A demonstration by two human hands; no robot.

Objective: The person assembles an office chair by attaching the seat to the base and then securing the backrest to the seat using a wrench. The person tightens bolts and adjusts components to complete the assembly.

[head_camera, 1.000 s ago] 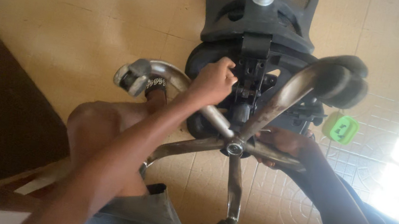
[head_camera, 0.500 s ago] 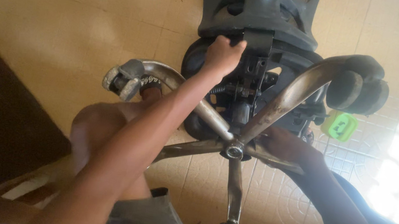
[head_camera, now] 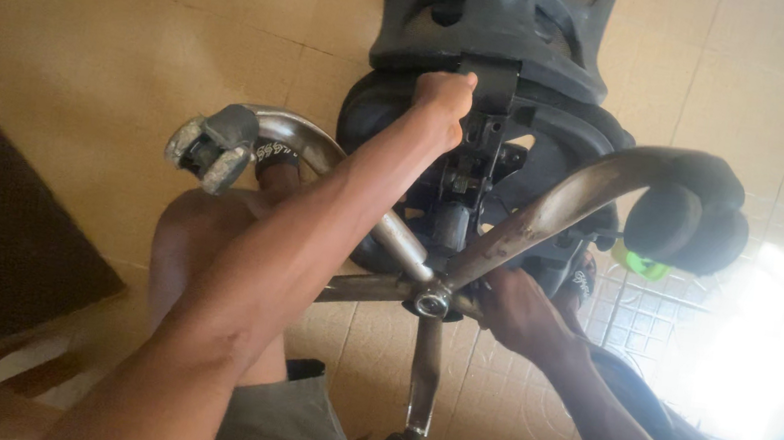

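Tiled beige floor (head_camera: pixel 132 45), sunlit patch to one side. Item: office chair (head_camera: pixel 499 22), overturned on that floor, black seat underside up. Chrome five-star base (head_camera: pixel 432 301) nearest the camera; worn castors, scuffed spokes. Left hand (head_camera: pixel 443 101) clenched on the black mechanism above the hub. Right hand (head_camera: pixel 520 318) grips a spoke beside the hub. Advice: brace the base firmly; keep fingers clear of the mechanism.

Head camera looks steeply down, close over an upturned chair (head_camera: pixel 483 141).
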